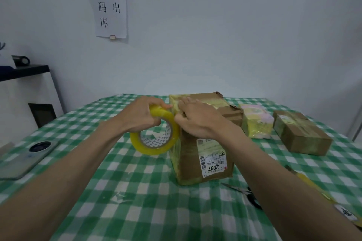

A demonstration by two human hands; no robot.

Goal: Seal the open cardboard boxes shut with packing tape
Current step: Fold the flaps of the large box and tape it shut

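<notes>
A brown cardboard box with a white shipping label reading 2097 stands in the middle of the green checked table; yellowish tape covers its left side and top edge. My left hand grips a yellow roll of packing tape held against the box's left side. My right hand lies on the box's top with its fingers stretched along the left edge, the thumb touching the tape by the roll. Whether the strip from the roll is stuck to the box is hard to tell.
Two more parcels sit to the right: a small pink and yellow one and a taped brown box. Scissors lie near my right forearm. A phone rests at the left edge. A white cabinet stands beyond it.
</notes>
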